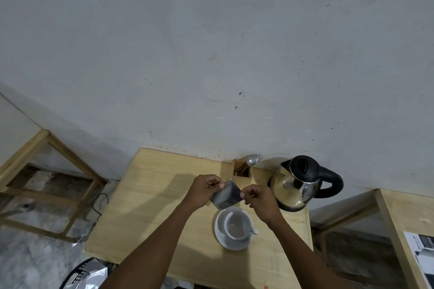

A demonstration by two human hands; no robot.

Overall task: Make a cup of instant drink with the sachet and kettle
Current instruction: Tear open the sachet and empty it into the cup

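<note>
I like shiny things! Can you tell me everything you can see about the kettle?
The kettle stands upright at the far right of the wooden table, close to the wall. Its round body looks like shiny polished metal, with reflections on it. The lid, pointed spout and curved handle are black, probably plastic; the lid is shut. The handle points right, the spout left toward the wooden cutlery holder. A dark base sits beneath it. No hand touches it.

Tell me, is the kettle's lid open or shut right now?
Shut. The black lid sits flat on top of the steel kettle, with no gap showing, while both hands hold the sachet.
</note>
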